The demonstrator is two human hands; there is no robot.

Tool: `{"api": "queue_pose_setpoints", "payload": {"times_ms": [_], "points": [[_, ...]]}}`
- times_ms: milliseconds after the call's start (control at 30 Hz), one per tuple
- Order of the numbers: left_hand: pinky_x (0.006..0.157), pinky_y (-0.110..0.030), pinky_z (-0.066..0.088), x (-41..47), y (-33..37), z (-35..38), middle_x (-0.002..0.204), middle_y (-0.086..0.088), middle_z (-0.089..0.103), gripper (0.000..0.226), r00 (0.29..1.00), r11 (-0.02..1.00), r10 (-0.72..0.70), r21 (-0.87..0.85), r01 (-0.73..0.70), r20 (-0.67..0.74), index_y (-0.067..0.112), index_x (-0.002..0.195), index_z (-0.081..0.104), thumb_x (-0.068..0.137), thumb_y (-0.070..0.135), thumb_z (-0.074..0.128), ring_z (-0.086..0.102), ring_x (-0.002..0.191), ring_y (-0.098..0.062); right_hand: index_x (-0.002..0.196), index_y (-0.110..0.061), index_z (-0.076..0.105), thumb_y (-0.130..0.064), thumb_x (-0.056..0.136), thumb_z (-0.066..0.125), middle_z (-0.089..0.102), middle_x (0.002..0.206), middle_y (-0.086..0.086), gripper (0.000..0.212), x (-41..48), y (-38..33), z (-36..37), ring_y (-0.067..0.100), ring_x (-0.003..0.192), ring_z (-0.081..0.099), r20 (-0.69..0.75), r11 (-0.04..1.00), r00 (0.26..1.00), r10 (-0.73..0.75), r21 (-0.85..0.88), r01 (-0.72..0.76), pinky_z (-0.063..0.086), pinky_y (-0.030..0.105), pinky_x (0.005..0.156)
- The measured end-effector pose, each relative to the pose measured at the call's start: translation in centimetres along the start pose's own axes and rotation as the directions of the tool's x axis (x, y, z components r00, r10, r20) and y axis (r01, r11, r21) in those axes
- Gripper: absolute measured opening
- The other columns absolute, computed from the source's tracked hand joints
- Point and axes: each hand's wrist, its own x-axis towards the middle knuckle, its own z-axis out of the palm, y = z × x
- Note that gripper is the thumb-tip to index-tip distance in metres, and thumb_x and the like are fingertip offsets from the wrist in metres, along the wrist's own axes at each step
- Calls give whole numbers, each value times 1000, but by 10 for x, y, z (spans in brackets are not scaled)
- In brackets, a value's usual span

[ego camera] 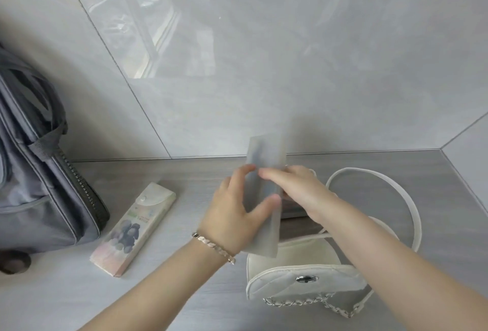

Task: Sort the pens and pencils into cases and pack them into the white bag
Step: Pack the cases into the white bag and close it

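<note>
A frosted translucent pencil case [266, 153] stands upright over the open white bag [295, 259], its lower end at the bag's mouth. My left hand [235, 214] grips the case's lower half, thumb across its front. My right hand [293, 185] holds the case's right side from behind. Dark shapes show faintly inside the case; what they are is blurred. A second case [134, 227], flat, with a printed cartoon and a snap flap, lies on the grey counter to the left. The bag's flap [306, 278] with a metal snap hangs forward, with a chain below it.
A grey backpack [34, 167] with a dark zipper stands at the left edge. The white bag's strap [390, 185] loops up on the right. A glossy tiled wall [264, 66] rises behind the grey wood-look counter [79, 291].
</note>
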Motion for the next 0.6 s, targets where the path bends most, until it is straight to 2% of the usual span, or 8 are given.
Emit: {"api": "queue_pose_setpoints", "payload": {"times_ms": [67,167,233,300,400,467,533,600], "points": [[90,-33,43,2,-16,3,106,-4,60,41,995,984,100,149,-96,-18,23,103,56,78,50,37,55,103,-21,74,-21,68,-37,79,65,69,76,-7,17,-2,6,-8,9,75,63,-99,999,995,-15,-36,12,49,27,72],[77,-43,50,10,-46,12,125,-20,57,27,994,879,98,473,-60,-56,20,72,66,78,29,42,58,105,-43,77,-25,65,-28,83,65,68,82,-6,6,-7,13,-18,11,79,63,-184,991,974,-128,3,131,48,26,73],[89,-46,46,12,-52,17,147,-19,33,27,998,832,50,554,-23,-34,25,90,71,83,14,47,42,125,-45,81,-27,65,-22,81,68,69,87,-6,6,-9,17,-20,14,86,65,-207,971,949,-238,-27,238,51,32,80],[100,-28,37,14,-56,18,156,-11,5,56,992,893,-110,445,71,62,35,126,51,86,-2,37,25,138,-33,80,-34,66,-17,77,73,70,90,-11,19,-10,20,-20,15,91,66,-153,938,926,-345,-78,337,51,36,87],[84,-8,29,23,-52,21,152,-12,18,63,977,971,-171,188,145,127,23,138,35,85,-10,31,33,133,-23,96,-49,66,-9,72,76,60,101,-32,48,-12,31,-18,-12,103,53,33,812,862,-506,-318,489,39,10,92],[92,-9,28,25,-51,20,150,-10,20,53,975,987,-156,61,148,159,21,137,37,89,-2,42,35,131,-19,115,-29,64,1,73,72,54,112,-24,52,-11,42,-14,-23,107,40,205,668,812,-546,-479,570,25,-4,90],[93,-7,26,26,-58,20,151,-7,16,61,971,989,-145,40,140,191,26,138,35,87,-5,44,38,128,-18,123,-18,59,1,77,67,55,123,-8,51,-8,52,-19,-7,113,46,267,561,813,-518,-611,558,21,-4,92],[90,0,19,24,-61,16,151,-6,17,72,974,993,-102,81,88,201,25,140,34,80,-17,31,34,132,-17,131,-21,50,-10,85,59,53,130,-1,49,-6,55,-23,15,118,50,283,407,843,-457,-776,481,32,13,94]]}}
